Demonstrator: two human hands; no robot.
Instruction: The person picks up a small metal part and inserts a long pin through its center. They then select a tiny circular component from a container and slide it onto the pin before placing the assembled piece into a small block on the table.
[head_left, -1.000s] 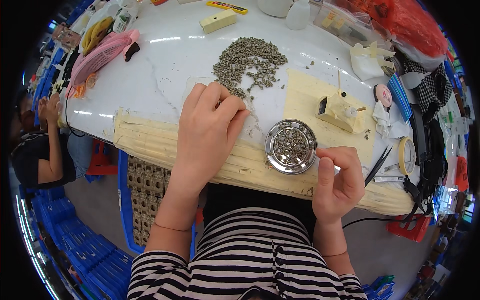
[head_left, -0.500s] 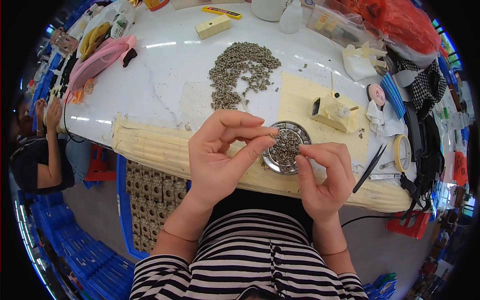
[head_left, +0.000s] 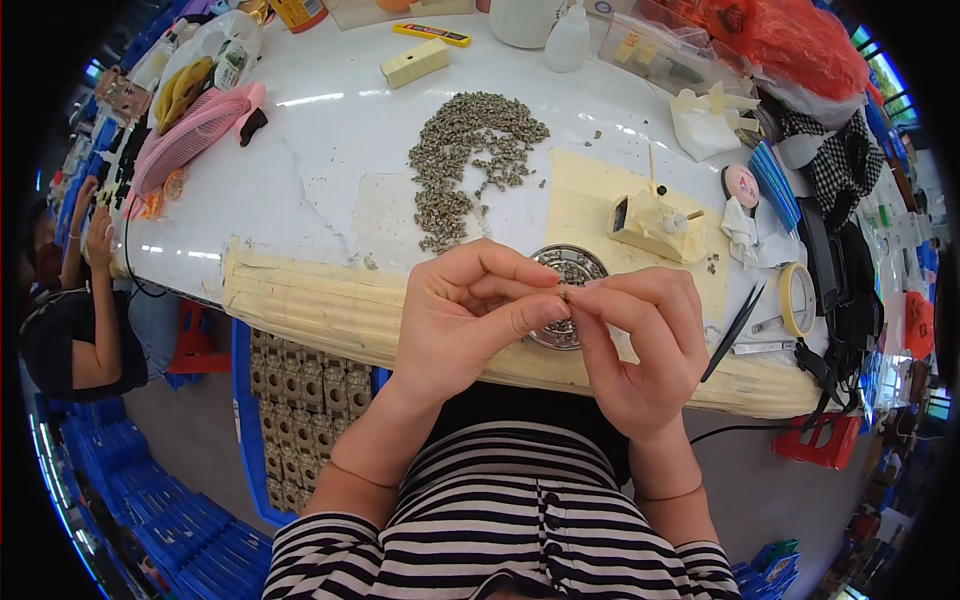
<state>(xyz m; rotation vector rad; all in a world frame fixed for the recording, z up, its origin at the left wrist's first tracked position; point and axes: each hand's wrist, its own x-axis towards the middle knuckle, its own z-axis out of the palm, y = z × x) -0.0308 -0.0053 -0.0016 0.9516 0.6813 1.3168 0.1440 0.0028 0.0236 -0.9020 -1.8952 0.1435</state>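
I watch over the head camera as the left hand [head_left: 455,325] and right hand [head_left: 650,345], fingertips meeting, pinch a tiny metal part [head_left: 563,295] above a round, shiny metal dish [head_left: 566,247]; the dish, partly hidden by the fingers, holds many small metal parts [head_left: 576,268]. Beyond it, a loose pile of similar pieces [head_left: 470,135] curves across the white table [head_left: 310,150]. Below the table's taped edge, I see a blue crate [head_left: 243,420] packed with rows of metallic blocks [head_left: 300,390] bearing round holes. Bananas [head_left: 183,90] lie with a plastic bag at far left; a white squeeze bottle [head_left: 568,42], its contents unseen by me, stands upright at the back
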